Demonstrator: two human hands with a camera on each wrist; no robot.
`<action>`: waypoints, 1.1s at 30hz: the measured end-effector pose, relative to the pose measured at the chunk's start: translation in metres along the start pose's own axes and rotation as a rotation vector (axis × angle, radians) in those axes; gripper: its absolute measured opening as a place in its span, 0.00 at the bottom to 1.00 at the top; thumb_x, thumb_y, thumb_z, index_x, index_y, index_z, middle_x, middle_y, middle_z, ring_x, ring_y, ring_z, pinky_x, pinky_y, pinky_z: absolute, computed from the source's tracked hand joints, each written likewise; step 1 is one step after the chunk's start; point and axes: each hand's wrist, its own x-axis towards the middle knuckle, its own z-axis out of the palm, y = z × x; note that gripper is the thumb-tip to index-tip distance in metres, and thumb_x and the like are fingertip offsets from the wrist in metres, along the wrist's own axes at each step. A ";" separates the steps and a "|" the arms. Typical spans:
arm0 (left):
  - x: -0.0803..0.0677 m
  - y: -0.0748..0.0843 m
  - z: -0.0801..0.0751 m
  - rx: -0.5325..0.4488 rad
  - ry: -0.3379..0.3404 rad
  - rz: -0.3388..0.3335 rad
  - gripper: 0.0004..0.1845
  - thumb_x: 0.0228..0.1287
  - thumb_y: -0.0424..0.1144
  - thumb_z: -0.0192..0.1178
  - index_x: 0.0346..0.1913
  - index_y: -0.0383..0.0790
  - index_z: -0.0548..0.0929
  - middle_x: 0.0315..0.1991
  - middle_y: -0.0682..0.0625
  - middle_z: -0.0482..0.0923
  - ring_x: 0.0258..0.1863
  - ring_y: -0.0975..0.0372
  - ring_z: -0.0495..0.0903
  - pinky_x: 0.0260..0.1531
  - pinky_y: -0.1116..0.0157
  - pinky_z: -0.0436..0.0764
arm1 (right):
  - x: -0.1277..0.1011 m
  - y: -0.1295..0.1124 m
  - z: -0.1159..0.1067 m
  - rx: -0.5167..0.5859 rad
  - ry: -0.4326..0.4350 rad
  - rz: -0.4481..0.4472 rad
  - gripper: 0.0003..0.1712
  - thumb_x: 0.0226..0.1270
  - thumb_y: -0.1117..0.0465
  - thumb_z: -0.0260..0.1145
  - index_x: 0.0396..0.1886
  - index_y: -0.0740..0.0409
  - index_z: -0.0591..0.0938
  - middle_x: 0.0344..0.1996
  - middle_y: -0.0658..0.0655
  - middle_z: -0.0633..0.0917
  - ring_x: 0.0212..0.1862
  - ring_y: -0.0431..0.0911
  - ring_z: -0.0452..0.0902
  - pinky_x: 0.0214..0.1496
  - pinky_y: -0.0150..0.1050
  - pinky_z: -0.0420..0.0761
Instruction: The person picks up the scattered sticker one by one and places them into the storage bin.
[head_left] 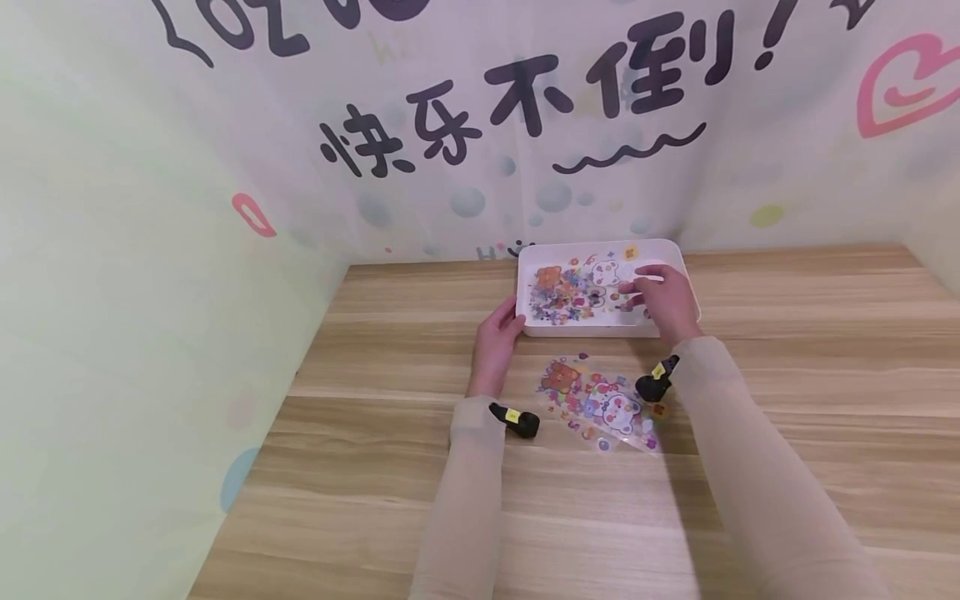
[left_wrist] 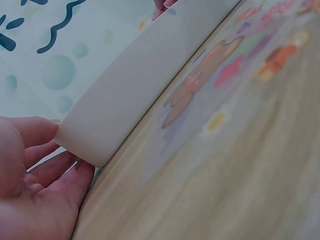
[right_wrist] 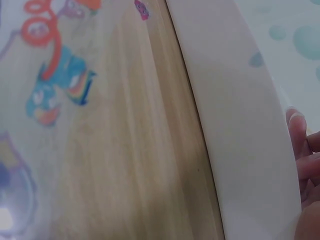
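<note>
Steadying the white tray (head_left: 600, 330) at its left corner, the left hand (head_left: 495, 337) is cupping the wall with relaxed fingers; inside the tray, the right hand (head_left: 663, 296) is pinching a sticker sheet (head_left: 577, 293). Lifting slowly should be keeping it flat; a second sheet (head_left: 600, 404) is lying on the worktop (head_left: 787, 400) just below the tray

A tray (head_left: 675, 250) stands on the table (head_left: 787, 400) just above the middle of the frame, close to the back wall (head_left: 600, 167). Stickers (head_left: 570, 292) lie in the tray. The left hand (head_left: 495, 337) is at the tray's lower left corner, touching it; the right hand (head_left: 667, 300) reaches into the tray's right half. Below the tray, near it, a sticker sheet (head_left: 596, 404) lies flat on the table between the two forearms. A side wall (head_left: 150, 333) fills the frame's left.
</note>
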 end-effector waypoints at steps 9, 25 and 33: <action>0.001 -0.002 -0.001 -0.010 -0.006 0.002 0.22 0.64 0.38 0.52 0.62 0.46 0.68 0.61 0.52 0.66 0.57 0.64 0.67 0.51 0.74 0.71 | 0.025 0.027 0.006 -0.071 -0.004 -0.038 0.31 0.62 0.39 0.51 0.59 0.52 0.66 0.38 0.51 0.83 0.38 0.45 0.78 0.26 0.34 0.71; -0.010 0.018 -0.002 -0.043 -0.039 -0.024 0.23 0.64 0.34 0.51 0.63 0.39 0.65 0.62 0.46 0.64 0.59 0.58 0.65 0.53 0.70 0.70 | 0.006 0.008 0.007 -0.134 -0.065 0.015 0.26 0.66 0.49 0.53 0.58 0.58 0.67 0.39 0.57 0.83 0.34 0.44 0.80 0.48 0.46 0.74; 0.000 0.001 -0.001 -0.047 -0.016 -0.005 0.22 0.64 0.38 0.52 0.61 0.47 0.68 0.60 0.52 0.66 0.56 0.66 0.68 0.51 0.73 0.71 | 0.003 0.004 0.008 -0.190 -0.096 -0.011 0.22 0.67 0.55 0.51 0.57 0.61 0.68 0.40 0.61 0.82 0.38 0.49 0.79 0.52 0.49 0.73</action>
